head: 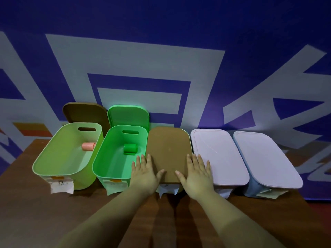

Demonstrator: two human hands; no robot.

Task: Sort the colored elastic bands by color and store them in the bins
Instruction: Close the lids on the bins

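I'm looking down at a brown wooden table [44,221] with five bins lined up against a blue and white patterned wall [161,42]. My left hand [144,173] lies flat on the near left edge of the brown lid [169,151] that covers the middle bin, fingers straight and slightly spread, thumb angled in across the lid. My right hand [196,173] mirrors it on the near right edge, fingers straight and spread, the outer ones reaching over onto the neighbouring lid; neither hand curls round anything. To the left, the light green bin [53,158] stands open with a pink roll of elastic band [88,146] lying on its floor near the far wall, and a brown lid [84,111] leans upright against the wall behind it. Next to it, the bright green bin [107,161] is also open, holding a green roll of elastic band [130,149] toward its far end, with a green lid [128,114] propped behind. To the right of the middle bin sit two closed bins, one under a pale lilac lid [218,154] and a blue bin [254,189] under another pale lid [265,158]. Paper labels [61,187] hang from the near faces of the bins; I can't read the writing.
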